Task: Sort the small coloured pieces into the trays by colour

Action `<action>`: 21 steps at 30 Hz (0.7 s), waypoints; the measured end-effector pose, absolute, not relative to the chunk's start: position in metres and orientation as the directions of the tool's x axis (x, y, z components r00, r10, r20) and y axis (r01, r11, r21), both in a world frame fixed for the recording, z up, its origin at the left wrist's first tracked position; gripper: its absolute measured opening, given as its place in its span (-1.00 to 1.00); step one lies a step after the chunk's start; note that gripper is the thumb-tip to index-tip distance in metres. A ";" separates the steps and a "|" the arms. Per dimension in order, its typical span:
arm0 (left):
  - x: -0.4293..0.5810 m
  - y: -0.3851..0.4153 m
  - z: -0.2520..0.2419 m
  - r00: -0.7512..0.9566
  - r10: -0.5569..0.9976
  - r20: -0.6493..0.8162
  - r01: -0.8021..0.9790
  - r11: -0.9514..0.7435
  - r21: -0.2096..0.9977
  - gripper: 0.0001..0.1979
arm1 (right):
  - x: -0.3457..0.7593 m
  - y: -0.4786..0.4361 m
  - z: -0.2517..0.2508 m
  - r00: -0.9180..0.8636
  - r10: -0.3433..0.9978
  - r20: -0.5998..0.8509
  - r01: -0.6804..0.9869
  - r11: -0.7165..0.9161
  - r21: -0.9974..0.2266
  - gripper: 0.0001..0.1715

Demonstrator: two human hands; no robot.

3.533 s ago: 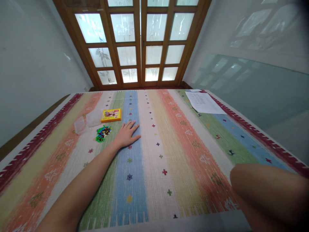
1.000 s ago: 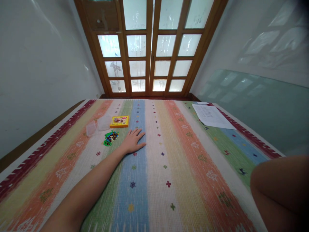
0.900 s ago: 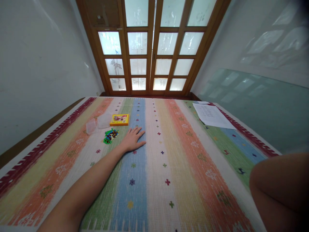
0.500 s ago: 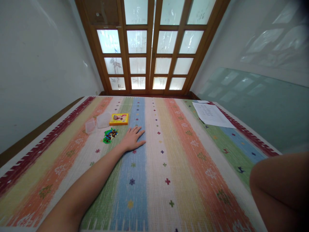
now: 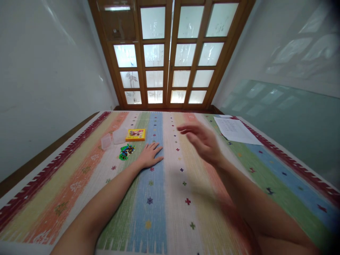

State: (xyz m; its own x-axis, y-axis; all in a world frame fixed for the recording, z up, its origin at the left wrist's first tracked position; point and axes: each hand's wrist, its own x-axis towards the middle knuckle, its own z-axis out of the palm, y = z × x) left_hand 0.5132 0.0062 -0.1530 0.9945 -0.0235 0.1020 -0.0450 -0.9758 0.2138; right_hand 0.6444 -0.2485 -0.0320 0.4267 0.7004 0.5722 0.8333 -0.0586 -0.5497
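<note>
Your L hand (image 5: 150,156) lies palm-down on the striped, woven-look counter (image 5: 174,219), fingers spread, grasping nothing. Your R hand (image 5: 200,140) is raised above it, blurred, fingers loosely bent, w/ nothing visible in it. Pile of tiny multicol. pcs (image 5: 126,152) sits just L of your L hand, nr flat rect. yellow box (image 5: 135,135) & translucent tubs (image 5: 107,141).
</note>
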 end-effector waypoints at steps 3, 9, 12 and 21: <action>0.513 0.006 -0.154 0.992 -0.016 0.124 -0.043 -0.975 0.217 -0.29 | 0.646 -0.239 -0.073 0.412 0.778 0.474 0.850 -0.140 -0.508 -0.59; 0.512 0.005 -0.151 0.991 -0.022 0.134 -0.051 -0.975 0.214 -0.31 | 0.663 -0.233 -0.158 0.458 0.837 0.300 0.878 -0.374 -0.298 -0.53; 0.516 0.005 -0.147 0.988 -0.018 0.154 -0.049 -0.978 0.203 -0.30 | 0.664 -0.232 -0.168 0.429 0.850 0.305 0.899 -0.366 -0.241 -0.49; 0.523 0.006 -0.144 0.986 -0.015 0.168 -0.044 -0.984 0.172 -0.30 | 0.666 -0.231 -0.169 0.431 0.854 0.291 0.897 -0.373 -0.235 -0.45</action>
State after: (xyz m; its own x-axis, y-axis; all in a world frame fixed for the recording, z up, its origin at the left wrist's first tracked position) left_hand 0.5225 0.0061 -0.1440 0.9857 -0.0146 0.1680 -0.0439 -0.9841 0.1720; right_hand 0.6656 -0.2315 -0.1689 0.4314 0.8540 0.2908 0.8974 -0.3731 -0.2354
